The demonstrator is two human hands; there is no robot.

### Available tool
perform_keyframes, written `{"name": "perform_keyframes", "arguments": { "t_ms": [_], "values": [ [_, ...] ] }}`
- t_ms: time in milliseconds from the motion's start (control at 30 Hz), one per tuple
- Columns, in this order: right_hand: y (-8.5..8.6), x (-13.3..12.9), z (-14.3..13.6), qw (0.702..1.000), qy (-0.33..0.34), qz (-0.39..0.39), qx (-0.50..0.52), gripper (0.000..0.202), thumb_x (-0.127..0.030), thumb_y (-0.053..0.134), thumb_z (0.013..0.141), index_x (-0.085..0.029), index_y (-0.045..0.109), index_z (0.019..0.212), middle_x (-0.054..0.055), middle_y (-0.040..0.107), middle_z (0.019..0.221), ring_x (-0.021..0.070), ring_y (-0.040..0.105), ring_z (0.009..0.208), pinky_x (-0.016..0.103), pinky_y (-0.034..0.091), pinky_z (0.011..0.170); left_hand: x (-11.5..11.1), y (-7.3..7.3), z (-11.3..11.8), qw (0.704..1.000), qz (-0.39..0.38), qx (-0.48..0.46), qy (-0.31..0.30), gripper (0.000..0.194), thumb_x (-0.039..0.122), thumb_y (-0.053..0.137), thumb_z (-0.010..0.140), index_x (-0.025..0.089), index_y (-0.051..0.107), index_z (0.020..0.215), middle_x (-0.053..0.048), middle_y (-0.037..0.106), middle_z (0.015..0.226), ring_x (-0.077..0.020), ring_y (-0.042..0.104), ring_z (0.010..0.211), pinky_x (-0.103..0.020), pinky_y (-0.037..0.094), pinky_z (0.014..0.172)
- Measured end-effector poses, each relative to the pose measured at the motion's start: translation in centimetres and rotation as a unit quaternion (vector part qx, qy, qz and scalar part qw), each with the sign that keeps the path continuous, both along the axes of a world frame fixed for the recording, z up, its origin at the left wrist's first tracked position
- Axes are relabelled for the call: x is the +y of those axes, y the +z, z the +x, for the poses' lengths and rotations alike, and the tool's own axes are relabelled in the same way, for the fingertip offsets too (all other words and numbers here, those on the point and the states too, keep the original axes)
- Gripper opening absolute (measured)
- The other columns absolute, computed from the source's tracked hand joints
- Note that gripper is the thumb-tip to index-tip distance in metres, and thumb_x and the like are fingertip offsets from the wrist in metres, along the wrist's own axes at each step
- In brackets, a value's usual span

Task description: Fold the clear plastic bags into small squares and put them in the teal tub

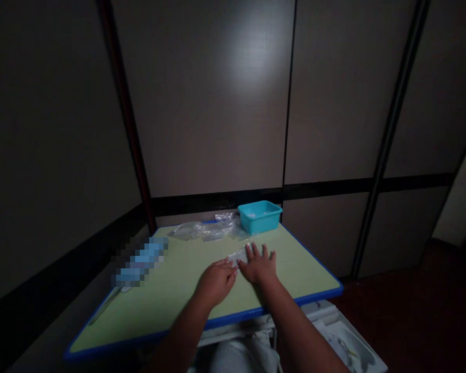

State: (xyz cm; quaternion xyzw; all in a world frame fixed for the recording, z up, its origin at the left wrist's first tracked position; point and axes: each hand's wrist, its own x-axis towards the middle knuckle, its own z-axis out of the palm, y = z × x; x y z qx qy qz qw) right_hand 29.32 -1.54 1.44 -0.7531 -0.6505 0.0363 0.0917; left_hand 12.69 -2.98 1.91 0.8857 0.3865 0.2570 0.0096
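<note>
A small clear plastic bag (238, 255) lies flat on the yellow-green table (159, 305). My right hand (259, 263) rests on its right side, palm down with the fingers spread. At the bag's left end is my left hand (216, 280), its fingers stretched out and close together, the tips touching the plastic. Neither hand grips anything that I can see. Part of the bag is hidden under the fingers.
Several crumpled clear plastic bags (205, 229) lie along the table's far edge. Beside them stands a turquoise plastic basket (261, 224). A blurred-out blue object (142, 263) is at the left edge. Cabinet doors (217, 114) rise behind the table. An open drawer (345, 336) sits below right.
</note>
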Motion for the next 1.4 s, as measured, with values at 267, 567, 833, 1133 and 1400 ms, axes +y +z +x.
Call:
{"name": "perform_keyframes", "arguments": {
  "t_ms": [267, 567, 833, 1133, 1400],
  "values": [
    [0.4, -0.2, 0.0, 0.997, -0.007, 0.008, 0.07, 0.067, -0.063, 0.018, 0.083, -0.029, 0.02, 0.14, 0.0, 0.014, 0.149, 0.0335, -0.004, 0.134, 0.06, -0.012, 0.098, 0.2, 0.3, -0.1, 0.999, 0.039, 0.028, 0.011, 0.033, 0.022, 0.037, 0.088, 0.018, 0.069, 0.096, -0.006, 0.068, 0.103, -0.0166, 0.057, 0.104, -0.031, 0.04, 0.097],
    [0.8, -0.6, 0.1, 0.996, -0.001, 0.004, 0.091, 0.063, -0.059, 0.017, 0.085, -0.028, 0.02, 0.14, 0.0, 0.014, 0.148, 0.0329, -0.003, 0.134, 0.06, -0.012, 0.098, 0.1, 0.6, 0.1, 0.997, 0.053, 0.054, -0.009, 0.034, 0.028, 0.039, 0.088, 0.02, 0.072, 0.081, -0.007, 0.063, 0.113, -0.0215, 0.052, 0.112, -0.039, 0.036, 0.1],
    [0.8, -0.5, 0.0, 0.996, 0.0, 0.005, 0.084, 0.06, -0.056, 0.017, 0.087, -0.028, 0.022, 0.14, 0.0, 0.014, 0.148, 0.0321, -0.003, 0.134, 0.06, -0.011, 0.098, 0.5, 0.3, 0.1, 0.999, 0.013, 0.038, -0.018, 0.036, 0.022, 0.035, 0.09, 0.017, 0.054, 0.12, -0.006, 0.056, 0.124, -0.0174, 0.045, 0.12, -0.039, 0.032, 0.103],
    [1.0, -0.7, 0.8, 0.983, 0.009, 0.124, 0.132, 0.058, -0.053, 0.009, 0.089, -0.028, 0.036, 0.133, 0.005, 0.022, 0.146, 0.0229, -0.001, 0.136, 0.063, -0.011, 0.096, 1.4, -0.4, -0.5, 0.99, -0.048, -0.131, -0.027, 0.033, 0.029, 0.038, 0.088, 0.019, 0.063, 0.108, -0.006, 0.061, 0.117, -0.0174, 0.047, 0.117, -0.037, 0.032, 0.104],
    [1.8, -0.4, 2.0, 0.934, -0.099, 0.215, 0.268, 0.052, -0.046, 0.011, 0.092, -0.023, 0.047, 0.122, 0.007, 0.039, 0.137, 0.0225, 0.02, 0.131, 0.06, 0.004, 0.101, 1.6, 3.4, -0.9, 0.89, -0.23, -0.393, 0.012, 0.036, 0.04, 0.045, 0.08, 0.014, 0.07, 0.074, -0.009, 0.069, 0.095, -0.024, 0.058, 0.103, -0.041, 0.034, 0.101]
  ]
}}
